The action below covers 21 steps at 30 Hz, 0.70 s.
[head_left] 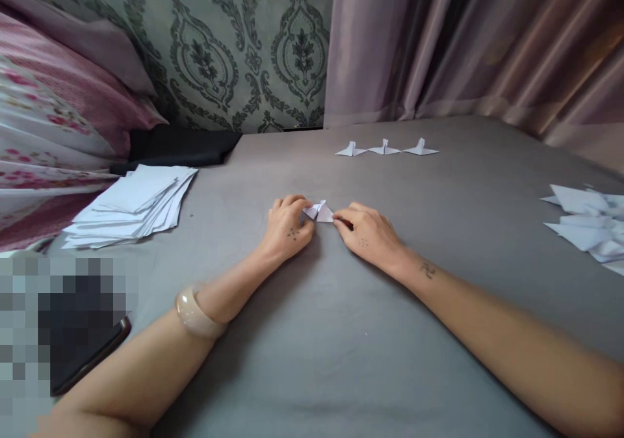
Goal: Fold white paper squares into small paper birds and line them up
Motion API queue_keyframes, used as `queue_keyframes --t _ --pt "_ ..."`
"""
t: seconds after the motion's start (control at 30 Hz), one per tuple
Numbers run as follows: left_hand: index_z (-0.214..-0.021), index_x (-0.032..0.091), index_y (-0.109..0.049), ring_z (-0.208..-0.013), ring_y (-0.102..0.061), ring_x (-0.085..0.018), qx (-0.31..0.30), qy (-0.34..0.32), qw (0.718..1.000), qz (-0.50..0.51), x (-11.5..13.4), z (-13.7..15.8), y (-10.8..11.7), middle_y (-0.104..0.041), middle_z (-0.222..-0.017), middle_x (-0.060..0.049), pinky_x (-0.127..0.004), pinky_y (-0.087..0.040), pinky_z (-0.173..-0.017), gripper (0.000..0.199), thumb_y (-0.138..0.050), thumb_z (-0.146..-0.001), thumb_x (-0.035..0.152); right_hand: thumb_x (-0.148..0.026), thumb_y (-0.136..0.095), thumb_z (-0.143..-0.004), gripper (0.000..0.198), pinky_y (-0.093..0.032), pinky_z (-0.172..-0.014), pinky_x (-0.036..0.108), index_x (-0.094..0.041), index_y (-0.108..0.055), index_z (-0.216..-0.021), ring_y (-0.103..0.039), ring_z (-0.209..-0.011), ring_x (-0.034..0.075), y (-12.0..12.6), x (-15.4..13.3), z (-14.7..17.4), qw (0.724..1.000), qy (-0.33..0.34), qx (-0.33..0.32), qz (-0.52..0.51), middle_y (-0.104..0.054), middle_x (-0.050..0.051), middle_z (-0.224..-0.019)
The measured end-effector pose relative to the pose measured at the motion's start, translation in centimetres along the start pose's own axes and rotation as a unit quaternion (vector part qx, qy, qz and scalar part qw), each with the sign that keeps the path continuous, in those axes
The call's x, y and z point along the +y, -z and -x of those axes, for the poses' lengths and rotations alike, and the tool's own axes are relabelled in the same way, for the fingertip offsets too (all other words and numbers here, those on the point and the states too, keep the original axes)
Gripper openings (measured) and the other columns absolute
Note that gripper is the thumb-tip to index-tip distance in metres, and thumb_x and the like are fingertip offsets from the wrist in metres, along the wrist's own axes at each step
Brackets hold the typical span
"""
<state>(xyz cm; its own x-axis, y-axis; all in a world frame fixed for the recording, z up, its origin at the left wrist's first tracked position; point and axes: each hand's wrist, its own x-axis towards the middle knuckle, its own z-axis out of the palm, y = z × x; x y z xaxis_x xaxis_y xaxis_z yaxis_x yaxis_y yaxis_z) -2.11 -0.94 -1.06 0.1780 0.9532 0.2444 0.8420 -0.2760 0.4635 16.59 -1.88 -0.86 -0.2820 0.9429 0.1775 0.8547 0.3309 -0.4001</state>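
Observation:
Between my hands, just above or on the grey cloth, is a small white origami crane (324, 213) with its wings spread sideways. My left hand (289, 225) pinches its left wing between thumb and fingers. The tip of the right wing is caught between the thumb and forefinger of my right hand (365, 231). Farther back, three similar folded paper cranes (385, 147) stand in a row, wing tips close together or touching.
To the left lies a stack of white paper sheets (131, 207), with a black folded item (182, 144) behind it. A dark phone-like device (90, 353) is at the lower left, partly blurred out. More folded white paper pieces (589, 220) are piled at the right edge. Curtains (390, 41) hang behind.

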Motion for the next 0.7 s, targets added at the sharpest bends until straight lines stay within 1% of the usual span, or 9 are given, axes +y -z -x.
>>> queue_keyframes --t 0.07,0.23,0.37,0.47,0.57,0.7 --pt "-0.106 0.018 -0.068 -0.101 -0.054 -0.027 -0.002 -0.026 1.0 -0.015 -0.6 -0.2 -0.4 -0.065 -0.119 -0.007 -0.042 -0.042 -0.091 0.033 -0.049 -0.08 0.013 -0.031 -0.047 -0.094 0.027 -0.038 -0.069 0.029 -0.027 -0.072 -0.104 -0.062 -0.084 0.018 0.0 0.0 -0.1 1.0 -0.001 -0.002 0.006 -0.067 0.004 -0.097" --pt "-0.103 0.021 -0.072 -0.09 -0.054 -0.025 0.015 -0.061 0.997 -0.039 -1.6 -0.7 -1.1 -0.067 -0.107 -0.009 -0.041 -0.042 -0.086 0.028 -0.049 -0.087 0.02 -0.03 -0.046 -0.095 0.027 -0.039 -0.068 0.028 -0.027 -0.071 -0.104 -0.062 -0.087 0.019 -0.1 0.0 -0.8 1.0 -0.01 0.007 0.022 -0.067 0.005 -0.099" --pt "-0.102 0.022 -0.073 -0.088 -0.056 -0.024 0.013 -0.055 0.998 -0.038 -1.5 -0.8 -1.0 -0.066 -0.102 -0.009 -0.04 -0.042 -0.085 0.026 -0.05 -0.089 0.026 -0.029 -0.047 -0.094 0.026 -0.04 -0.069 0.028 -0.025 -0.072 -0.1 -0.062 -0.085 0.018 -0.4 0.1 -1.6 1.0 -0.015 0.024 0.008 -0.066 0.005 -0.101" --pt "-0.101 0.022 -0.073 -0.09 -0.057 -0.025 0.007 -0.047 0.998 -0.032 -1.2 -0.7 -0.8 -0.065 -0.1 -0.01 -0.04 -0.042 -0.084 0.025 -0.052 -0.089 0.027 -0.027 -0.049 -0.092 0.024 -0.042 -0.073 0.027 -0.023 -0.072 -0.097 -0.061 -0.083 0.016 -0.6 -0.2 -1.7 0.999 -0.008 0.029 -0.024 -0.067 0.005 -0.1" --pt "-0.1 0.022 -0.073 -0.09 -0.059 -0.025 -0.005 -0.048 0.998 -0.027 -0.8 -0.7 -0.5 -0.065 -0.095 -0.009 -0.038 -0.043 -0.082 0.024 -0.052 -0.088 0.026 -0.027 -0.05 -0.091 0.023 -0.043 -0.075 0.027 -0.023 -0.072 -0.095 -0.062 -0.083 0.016 -0.8 -0.8 -1.7 0.999 -0.001 0.023 -0.034 -0.067 0.005 -0.099" --pt "-0.091 0.02 -0.073 -0.08 -0.061 -0.021 -0.016 -0.032 0.999 -0.003 -0.1 -0.6 -0.3 -0.066 -0.083 -0.007 -0.033 -0.043 -0.074 0.022 -0.051 -0.087 0.023 -0.03 -0.053 -0.089 0.02 -0.043 -0.074 0.028 -0.021 -0.07 -0.094 -0.062 -0.087 0.018 -1.1 -1.2 -2.1 1.0 -0.011 0.021 -0.017 -0.067 0.006 -0.1"
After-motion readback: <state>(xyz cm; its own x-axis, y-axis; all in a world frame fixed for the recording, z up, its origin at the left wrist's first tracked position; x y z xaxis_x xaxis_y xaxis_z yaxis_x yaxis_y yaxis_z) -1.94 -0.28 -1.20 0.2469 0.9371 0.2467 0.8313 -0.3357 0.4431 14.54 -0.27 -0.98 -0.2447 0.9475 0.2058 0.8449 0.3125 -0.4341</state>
